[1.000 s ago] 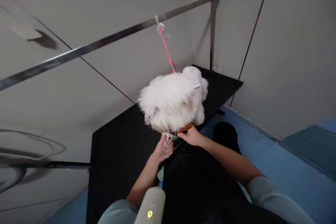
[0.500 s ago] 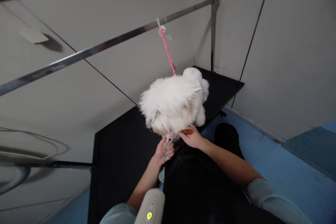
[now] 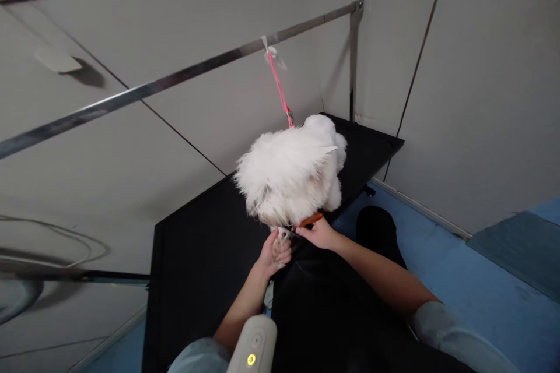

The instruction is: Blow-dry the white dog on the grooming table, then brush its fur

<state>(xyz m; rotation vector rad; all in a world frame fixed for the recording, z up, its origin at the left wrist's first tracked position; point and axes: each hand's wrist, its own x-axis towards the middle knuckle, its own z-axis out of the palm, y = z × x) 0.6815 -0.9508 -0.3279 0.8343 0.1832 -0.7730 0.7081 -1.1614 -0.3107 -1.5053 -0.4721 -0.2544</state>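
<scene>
A fluffy white dog with greyish-brown patches stands on the black grooming table, its rear toward the left. My left hand is closed around the dog's furry lower leg, close to the table's near edge. My right hand grips an orange-handled brush. The brush's thin head, seen edge-on, lies by the leg fur just above my left fingers. The dog's face and most of its legs are hidden. A pink leash runs from the dog up to a metal bar.
The metal bar crosses above the table, with an upright post at the far right end. Pale walls stand behind. A light grey device with a yellow light is close to the camera. Blue floor shows at right.
My right hand has turned slightly and the brush sits at a different angle, showing more of its handle. My left hand keeps its hold on the leg. The view has shifted a little.
</scene>
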